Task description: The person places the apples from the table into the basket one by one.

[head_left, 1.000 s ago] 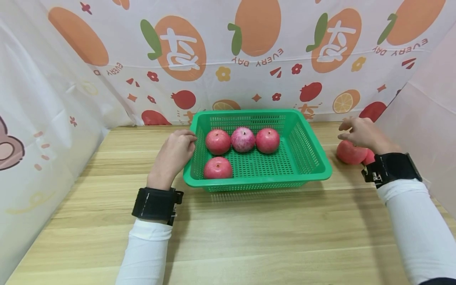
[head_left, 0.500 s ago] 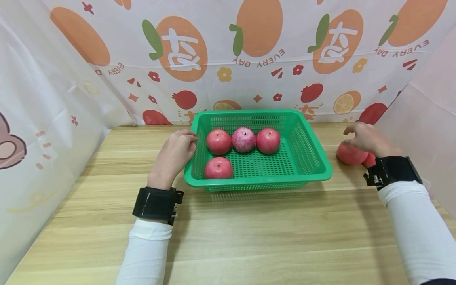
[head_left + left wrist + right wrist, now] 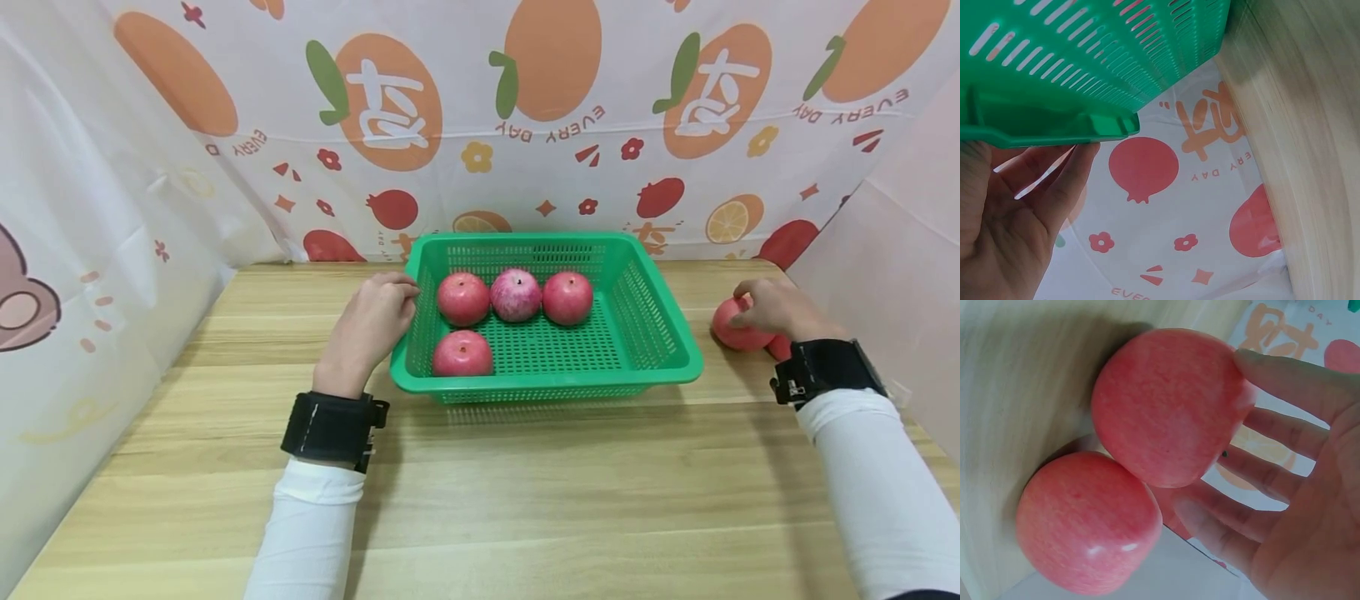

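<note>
A green plastic basket [image 3: 547, 385] stands on the wooden table, with several red apples in it, including a front apple [image 3: 462, 355] at its left. My left hand [image 3: 372, 321] holds the basket's left rim with curled fingers. The left wrist view shows fingertips [image 3: 1090, 150] meeting the rim. At the right, my right hand [image 3: 782, 310] lies over the right side of a red apple [image 3: 1169, 406] on the table. Its fingers reach along that apple, fairly straight, one fingertip right at its edge. A second apple [image 3: 1088, 525] sits against the first, mostly hidden under the hand in the head view.
A fruit-printed white curtain [image 3: 480, 150] hangs along the table's back edge. Plain white sheeting [image 3: 892, 275] closes the right side, close beside the right hand. Bare wooden table [image 3: 540, 500] stretches in front of the basket.
My right hand has come down and slightly to the right, from above the loose apple onto it. The left hand stays at the basket rim; the view shifts slightly.
</note>
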Motion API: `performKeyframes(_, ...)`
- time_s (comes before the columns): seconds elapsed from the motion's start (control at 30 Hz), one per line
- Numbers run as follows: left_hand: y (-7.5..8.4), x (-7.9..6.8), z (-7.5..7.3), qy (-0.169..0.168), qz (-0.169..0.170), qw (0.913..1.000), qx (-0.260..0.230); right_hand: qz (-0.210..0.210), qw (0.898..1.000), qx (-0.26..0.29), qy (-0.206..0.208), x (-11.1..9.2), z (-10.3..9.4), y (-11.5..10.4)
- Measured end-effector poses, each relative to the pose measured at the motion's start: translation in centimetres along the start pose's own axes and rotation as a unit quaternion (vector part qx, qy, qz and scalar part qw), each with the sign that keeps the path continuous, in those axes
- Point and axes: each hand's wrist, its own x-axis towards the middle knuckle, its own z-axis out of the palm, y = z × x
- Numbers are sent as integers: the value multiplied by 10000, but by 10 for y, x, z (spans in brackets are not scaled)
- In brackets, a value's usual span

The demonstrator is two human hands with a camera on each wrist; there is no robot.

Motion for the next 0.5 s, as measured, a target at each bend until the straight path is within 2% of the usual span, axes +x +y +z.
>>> performKeyframes(0.27,-1,0,1,43,45,10000,3,75,9994,-338,34,-1,5,-2)
performKeyframes(0.37,-1,0,1,40,43,10000,-6,59,9995,-277,-131,-1,7,-3)
performKeyframes(0.5,-1,0,2,15,17,10000,-17,-172,9989,-197,-389,4,12,-5)
